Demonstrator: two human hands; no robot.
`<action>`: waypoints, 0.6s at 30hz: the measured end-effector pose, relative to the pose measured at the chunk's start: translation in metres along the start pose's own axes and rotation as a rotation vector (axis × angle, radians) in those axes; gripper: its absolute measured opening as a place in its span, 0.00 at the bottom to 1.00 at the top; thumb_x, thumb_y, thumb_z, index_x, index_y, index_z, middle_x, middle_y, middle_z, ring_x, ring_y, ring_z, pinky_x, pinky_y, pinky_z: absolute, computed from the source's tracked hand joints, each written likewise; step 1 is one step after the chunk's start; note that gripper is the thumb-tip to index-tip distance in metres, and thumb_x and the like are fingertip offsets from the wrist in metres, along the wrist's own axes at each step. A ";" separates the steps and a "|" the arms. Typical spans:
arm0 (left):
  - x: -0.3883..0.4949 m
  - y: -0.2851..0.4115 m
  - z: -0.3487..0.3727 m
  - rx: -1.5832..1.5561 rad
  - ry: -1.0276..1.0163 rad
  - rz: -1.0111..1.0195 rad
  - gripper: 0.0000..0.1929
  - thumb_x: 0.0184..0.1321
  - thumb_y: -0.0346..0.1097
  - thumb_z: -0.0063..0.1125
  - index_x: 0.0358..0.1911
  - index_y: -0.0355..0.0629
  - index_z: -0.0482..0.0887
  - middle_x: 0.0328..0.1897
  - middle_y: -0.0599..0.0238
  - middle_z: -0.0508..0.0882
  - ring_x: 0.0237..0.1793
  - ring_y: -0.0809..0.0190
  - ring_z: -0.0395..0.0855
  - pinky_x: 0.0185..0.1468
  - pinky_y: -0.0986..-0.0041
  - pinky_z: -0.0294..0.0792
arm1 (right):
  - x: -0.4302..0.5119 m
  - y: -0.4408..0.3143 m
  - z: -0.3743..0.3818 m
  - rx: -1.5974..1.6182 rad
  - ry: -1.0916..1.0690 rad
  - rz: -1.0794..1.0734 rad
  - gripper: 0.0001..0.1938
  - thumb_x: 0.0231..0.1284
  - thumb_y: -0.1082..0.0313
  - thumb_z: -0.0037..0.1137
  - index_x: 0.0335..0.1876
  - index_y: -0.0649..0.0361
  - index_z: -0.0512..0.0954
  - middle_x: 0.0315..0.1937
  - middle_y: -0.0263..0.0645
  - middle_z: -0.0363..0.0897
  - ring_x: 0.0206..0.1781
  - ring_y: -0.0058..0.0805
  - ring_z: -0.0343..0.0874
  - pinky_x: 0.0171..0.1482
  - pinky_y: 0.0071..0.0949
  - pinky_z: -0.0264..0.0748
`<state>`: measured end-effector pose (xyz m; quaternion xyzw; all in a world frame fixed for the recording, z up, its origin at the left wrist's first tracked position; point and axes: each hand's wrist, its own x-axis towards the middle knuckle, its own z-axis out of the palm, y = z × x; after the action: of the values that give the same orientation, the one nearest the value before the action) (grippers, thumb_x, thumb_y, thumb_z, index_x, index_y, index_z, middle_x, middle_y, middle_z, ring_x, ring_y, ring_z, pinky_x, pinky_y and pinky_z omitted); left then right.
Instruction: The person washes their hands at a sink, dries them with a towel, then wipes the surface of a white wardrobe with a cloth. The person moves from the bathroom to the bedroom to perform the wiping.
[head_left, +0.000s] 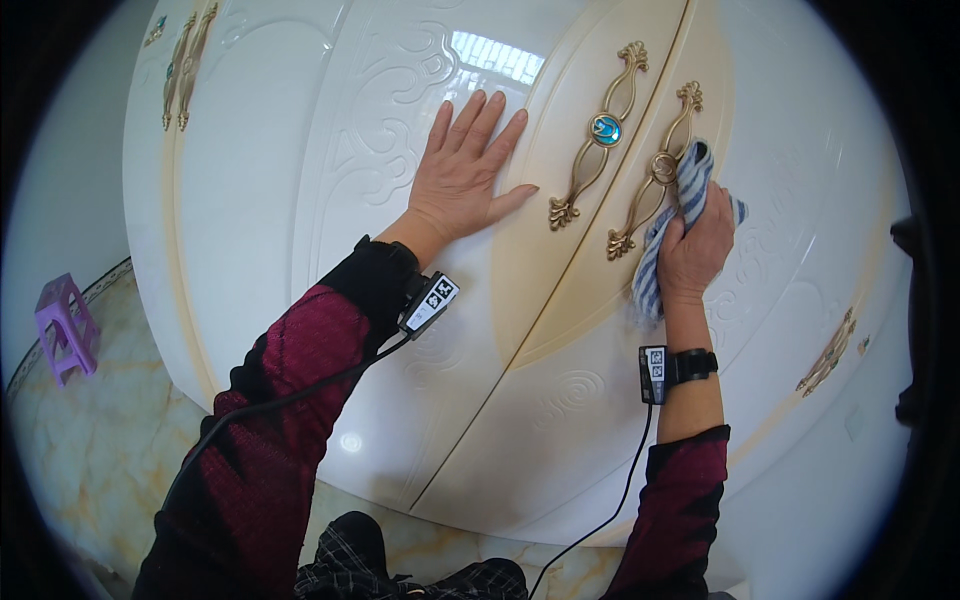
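My left hand (466, 171) lies flat with spread fingers on a glossy white wardrobe door (360, 247), left of an ornate gold-coloured metal handle (586, 161) with a blue inset. My right hand (697, 244) grips a blue-and-white striped cloth (694, 180), part of which hangs below the fingers. The cloth is against the right side of a second ornate handle (646, 191), whose round centre looks brownish. A seam between the two doors runs diagonally between these handles. Both wrists wear black straps with small devices and cables.
A purple plastic stool (66, 326) stands on the marble-patterned floor (90, 450) at the far left. More ornate handles sit on the wardrobe's left doors (184, 71) and at its lower right (827, 356). My knees are near the wardrobe's bottom edge.
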<state>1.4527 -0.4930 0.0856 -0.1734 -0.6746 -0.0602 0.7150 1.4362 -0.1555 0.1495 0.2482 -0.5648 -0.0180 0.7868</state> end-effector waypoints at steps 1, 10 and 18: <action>0.000 0.000 0.000 -0.002 -0.005 -0.005 0.44 0.66 0.66 0.62 0.82 0.55 0.66 0.87 0.54 0.61 0.87 0.46 0.53 0.87 0.46 0.42 | -0.002 0.000 -0.002 -0.004 -0.002 -0.008 0.33 0.59 0.70 0.58 0.74 0.64 0.72 0.67 0.52 0.77 0.75 0.54 0.72 0.75 0.51 0.66; 0.001 0.001 0.001 -0.003 -0.020 -0.013 0.44 0.66 0.67 0.61 0.82 0.54 0.67 0.87 0.55 0.62 0.87 0.46 0.54 0.87 0.45 0.43 | 0.050 0.034 0.027 -0.069 0.060 0.012 0.30 0.61 0.69 0.57 0.71 0.61 0.73 0.64 0.52 0.78 0.69 0.57 0.75 0.72 0.52 0.69; 0.002 0.000 0.001 -0.017 -0.020 -0.013 0.44 0.66 0.67 0.60 0.82 0.53 0.67 0.88 0.57 0.62 0.88 0.50 0.54 0.87 0.47 0.43 | 0.165 0.065 0.080 -0.048 -0.010 0.150 0.18 0.66 0.62 0.52 0.54 0.65 0.82 0.49 0.60 0.85 0.55 0.62 0.81 0.60 0.57 0.75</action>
<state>1.4517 -0.4927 0.0877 -0.1757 -0.6823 -0.0687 0.7063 1.4076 -0.1794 0.3405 0.1859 -0.5853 0.0263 0.7887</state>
